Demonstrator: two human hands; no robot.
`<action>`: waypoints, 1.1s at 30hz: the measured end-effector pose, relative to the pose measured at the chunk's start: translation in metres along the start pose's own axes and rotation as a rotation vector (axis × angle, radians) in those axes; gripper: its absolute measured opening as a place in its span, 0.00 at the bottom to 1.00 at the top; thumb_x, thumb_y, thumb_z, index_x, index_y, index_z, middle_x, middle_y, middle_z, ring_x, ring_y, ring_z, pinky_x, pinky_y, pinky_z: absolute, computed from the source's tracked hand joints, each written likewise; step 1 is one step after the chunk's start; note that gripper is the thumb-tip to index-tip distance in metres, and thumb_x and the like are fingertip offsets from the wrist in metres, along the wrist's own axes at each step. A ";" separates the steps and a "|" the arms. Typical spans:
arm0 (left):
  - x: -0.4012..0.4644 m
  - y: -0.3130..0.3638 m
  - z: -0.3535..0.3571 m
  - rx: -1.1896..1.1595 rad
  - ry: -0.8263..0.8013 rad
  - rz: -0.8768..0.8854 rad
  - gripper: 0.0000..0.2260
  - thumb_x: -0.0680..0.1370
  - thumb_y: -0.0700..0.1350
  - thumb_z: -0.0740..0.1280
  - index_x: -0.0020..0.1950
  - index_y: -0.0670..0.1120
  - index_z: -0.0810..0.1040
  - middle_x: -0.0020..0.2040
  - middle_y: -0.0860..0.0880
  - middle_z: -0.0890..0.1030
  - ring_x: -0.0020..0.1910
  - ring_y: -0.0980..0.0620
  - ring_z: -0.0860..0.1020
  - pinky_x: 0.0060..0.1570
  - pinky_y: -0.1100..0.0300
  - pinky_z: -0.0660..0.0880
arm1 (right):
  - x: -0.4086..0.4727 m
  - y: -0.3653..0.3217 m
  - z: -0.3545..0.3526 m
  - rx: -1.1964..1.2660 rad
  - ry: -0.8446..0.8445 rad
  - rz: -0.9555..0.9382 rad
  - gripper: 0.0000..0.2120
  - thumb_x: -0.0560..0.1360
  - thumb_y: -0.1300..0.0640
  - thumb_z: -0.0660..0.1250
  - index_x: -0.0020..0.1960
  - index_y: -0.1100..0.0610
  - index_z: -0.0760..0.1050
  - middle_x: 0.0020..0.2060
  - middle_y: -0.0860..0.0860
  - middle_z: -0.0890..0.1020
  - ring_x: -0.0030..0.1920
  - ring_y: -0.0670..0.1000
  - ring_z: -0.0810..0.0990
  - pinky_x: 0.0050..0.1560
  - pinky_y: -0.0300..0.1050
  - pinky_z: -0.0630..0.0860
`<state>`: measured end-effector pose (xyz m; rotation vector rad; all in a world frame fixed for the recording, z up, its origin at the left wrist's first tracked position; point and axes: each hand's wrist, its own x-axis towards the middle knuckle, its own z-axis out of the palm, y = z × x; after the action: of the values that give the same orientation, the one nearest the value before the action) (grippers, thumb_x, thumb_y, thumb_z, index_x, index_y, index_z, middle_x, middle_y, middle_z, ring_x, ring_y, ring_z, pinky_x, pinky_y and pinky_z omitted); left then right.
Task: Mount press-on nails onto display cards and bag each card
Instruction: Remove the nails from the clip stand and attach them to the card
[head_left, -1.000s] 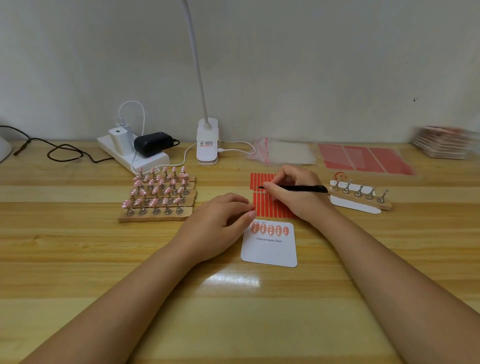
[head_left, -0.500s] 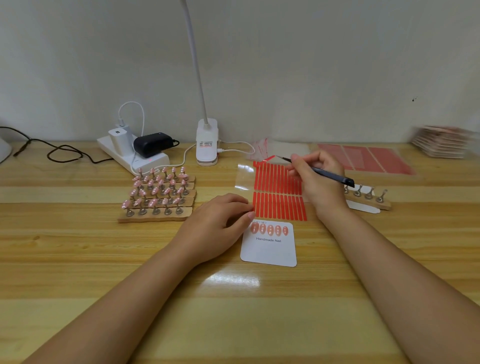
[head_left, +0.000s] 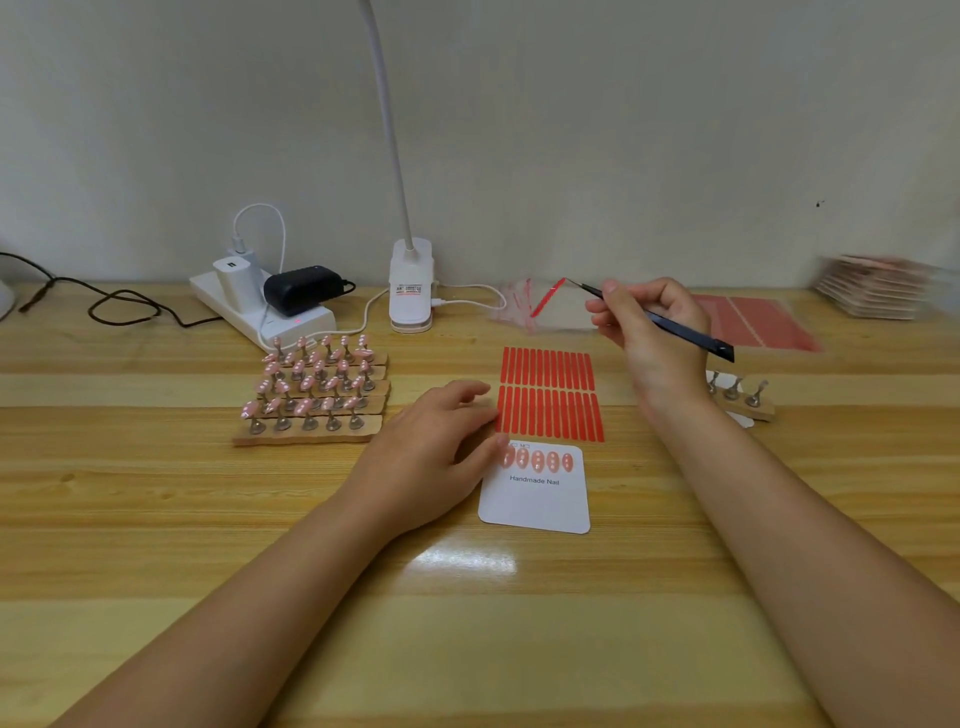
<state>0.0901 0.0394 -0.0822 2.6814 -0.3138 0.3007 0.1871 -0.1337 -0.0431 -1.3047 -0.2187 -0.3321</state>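
A white display card (head_left: 536, 501) printed "Handmade Nail" lies on the table with a row of pink nails along its top. My left hand (head_left: 434, 457) rests on the table at the card's upper left corner, fingers relaxed. Just behind the card lies a sheet of red adhesive strips (head_left: 549, 395). My right hand (head_left: 647, 332) is raised above the table and grips black tweezers (head_left: 670, 325). A single red strip (head_left: 546, 299) hangs from the tweezer tips. Pink nails on metal stands fill the wooden holders (head_left: 311, 395) at the left.
A wooden holder with bare stands (head_left: 740, 397) sits behind my right wrist. Clear bags (head_left: 524, 306), more red sheets (head_left: 756, 322) and a stack of cards (head_left: 872, 286) lie along the back. A clip lamp (head_left: 410, 286), a power strip (head_left: 260, 306) and cables stand at the back left.
My right hand has lifted the tweezers up and away to the right, peeling one red strip off the sheet. The sheet's raised clear film has dropped flat. My left hand stayed put.
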 end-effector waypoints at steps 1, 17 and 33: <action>-0.001 0.001 0.000 0.018 0.026 0.016 0.18 0.79 0.53 0.58 0.68 0.53 0.71 0.70 0.56 0.66 0.67 0.61 0.62 0.59 0.59 0.66 | -0.001 0.000 0.000 0.005 0.000 0.011 0.10 0.75 0.64 0.67 0.36 0.57 0.71 0.31 0.50 0.81 0.33 0.43 0.81 0.38 0.34 0.76; -0.006 0.012 -0.001 -0.001 -0.073 0.251 0.28 0.71 0.66 0.62 0.68 0.58 0.68 0.64 0.61 0.71 0.64 0.66 0.62 0.67 0.65 0.50 | -0.002 -0.006 0.001 0.097 -0.034 0.096 0.09 0.75 0.64 0.66 0.37 0.58 0.71 0.28 0.48 0.82 0.32 0.43 0.81 0.36 0.32 0.75; 0.002 0.031 -0.014 -1.021 0.171 -0.211 0.12 0.68 0.51 0.67 0.47 0.46 0.81 0.30 0.54 0.79 0.24 0.58 0.70 0.24 0.68 0.69 | -0.041 -0.033 -0.011 0.054 -0.141 0.153 0.07 0.74 0.64 0.66 0.38 0.58 0.72 0.30 0.50 0.82 0.32 0.44 0.80 0.37 0.33 0.76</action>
<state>0.0821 0.0181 -0.0573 1.6508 -0.0808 0.2159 0.1367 -0.1467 -0.0300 -1.2842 -0.2434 -0.1035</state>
